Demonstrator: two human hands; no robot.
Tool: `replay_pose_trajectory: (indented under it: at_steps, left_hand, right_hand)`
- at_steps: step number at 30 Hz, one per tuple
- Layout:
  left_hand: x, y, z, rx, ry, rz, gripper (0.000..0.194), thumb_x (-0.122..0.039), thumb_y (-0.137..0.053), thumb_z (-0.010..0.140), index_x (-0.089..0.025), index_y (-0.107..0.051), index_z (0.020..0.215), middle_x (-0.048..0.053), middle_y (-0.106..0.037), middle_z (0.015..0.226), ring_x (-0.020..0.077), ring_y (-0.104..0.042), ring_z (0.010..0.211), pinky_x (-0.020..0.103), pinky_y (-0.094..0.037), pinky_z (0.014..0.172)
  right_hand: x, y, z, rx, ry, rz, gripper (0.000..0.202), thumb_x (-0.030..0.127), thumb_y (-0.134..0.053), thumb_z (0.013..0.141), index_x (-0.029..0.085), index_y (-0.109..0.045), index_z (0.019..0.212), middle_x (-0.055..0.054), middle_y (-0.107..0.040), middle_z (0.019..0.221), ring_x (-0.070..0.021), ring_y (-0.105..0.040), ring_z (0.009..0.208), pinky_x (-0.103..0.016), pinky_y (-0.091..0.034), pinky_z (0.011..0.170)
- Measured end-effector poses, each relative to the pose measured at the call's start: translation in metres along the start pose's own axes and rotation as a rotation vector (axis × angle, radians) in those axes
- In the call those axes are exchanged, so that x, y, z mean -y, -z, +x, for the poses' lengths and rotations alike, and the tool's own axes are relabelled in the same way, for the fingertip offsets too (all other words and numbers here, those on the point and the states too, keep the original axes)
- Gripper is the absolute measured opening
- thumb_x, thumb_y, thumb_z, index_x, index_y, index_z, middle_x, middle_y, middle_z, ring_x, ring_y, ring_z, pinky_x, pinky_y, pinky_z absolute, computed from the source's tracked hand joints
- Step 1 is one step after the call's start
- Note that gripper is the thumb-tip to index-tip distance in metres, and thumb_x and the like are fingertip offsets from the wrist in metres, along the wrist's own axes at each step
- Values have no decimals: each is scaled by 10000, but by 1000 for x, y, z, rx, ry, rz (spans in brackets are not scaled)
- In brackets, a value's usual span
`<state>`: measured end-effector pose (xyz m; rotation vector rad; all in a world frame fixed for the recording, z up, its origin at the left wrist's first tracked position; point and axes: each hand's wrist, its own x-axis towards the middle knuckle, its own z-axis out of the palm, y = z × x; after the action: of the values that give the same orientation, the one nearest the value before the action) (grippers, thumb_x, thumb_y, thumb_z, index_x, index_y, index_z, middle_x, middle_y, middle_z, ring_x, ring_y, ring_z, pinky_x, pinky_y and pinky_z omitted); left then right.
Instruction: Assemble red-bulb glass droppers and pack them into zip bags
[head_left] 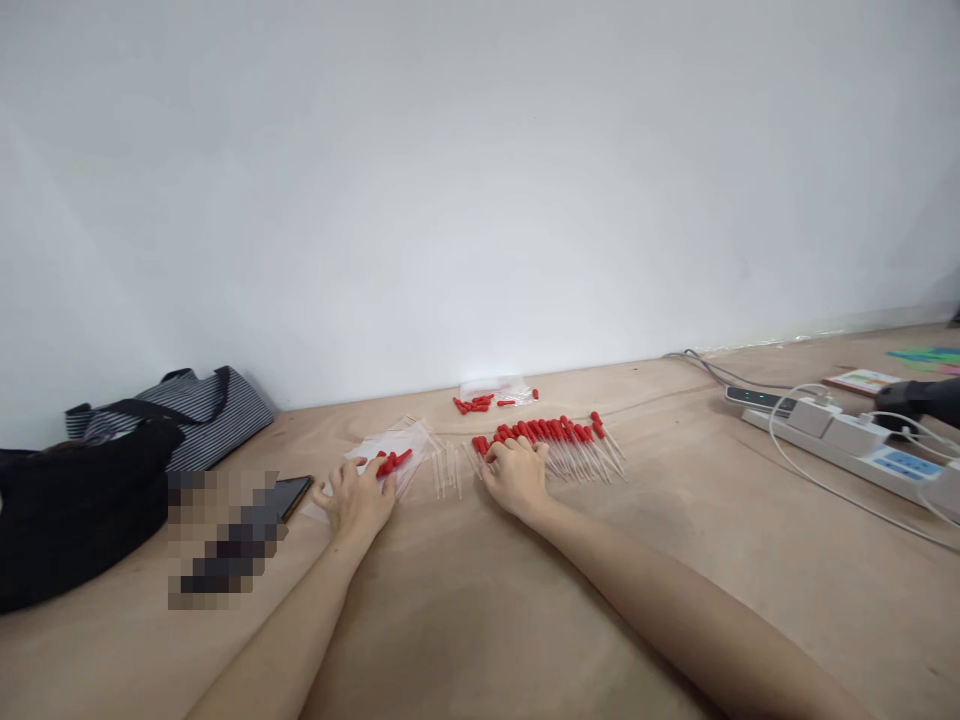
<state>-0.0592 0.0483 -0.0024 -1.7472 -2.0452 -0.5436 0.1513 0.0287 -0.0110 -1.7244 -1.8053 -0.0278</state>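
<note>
My left hand (pixel 356 500) lies with its fingers spread over clear plastic bags (pixel 367 447), its fingertips beside a few loose red rubber bulbs (pixel 395 461). Right of the bags are several thin clear tubes (pixel 448 472) without bulbs. My right hand (pixel 516 476) is curled at the left end of a row of droppers (pixel 574 440), clear tubes with red bulbs. Its fingers close around a dropper (pixel 480 445) whose red bulb shows by the fingertips; the hand covers part of the row.
More red bulbs (pixel 472 404) lie by a clear bag (pixel 491 388) near the wall. At left are a phone (pixel 292 494), a striped bag (pixel 217 415) and black cloth (pixel 90 510). A power strip (pixel 847 447) with chargers and cables stands at right.
</note>
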Motion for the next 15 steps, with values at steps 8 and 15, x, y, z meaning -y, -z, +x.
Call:
replay_pose_trajectory:
  at_steps: [8, 15]
  left_hand:
    - [5, -1, 4, -17, 93, 13, 213, -378, -515, 728, -218, -633, 807, 92, -551, 997, 276, -426, 984, 450, -217, 839]
    - [2, -4, 5, -18, -3, 18, 250, -386, -485, 754, -238, -624, 898, 79, -537, 1059, 270, -405, 1011, 442, -194, 855]
  right_hand:
    - [26, -13, 16, 121, -17, -157, 235, 247, -447, 756, 161, -649, 837, -118, -608, 934, -237, -425, 948, -385, -196, 793]
    - [36, -20, 27, 246, -90, -219, 305, 159, -372, 798, 103, -623, 962, -184, -578, 1013, -277, -417, 994, -408, -191, 808]
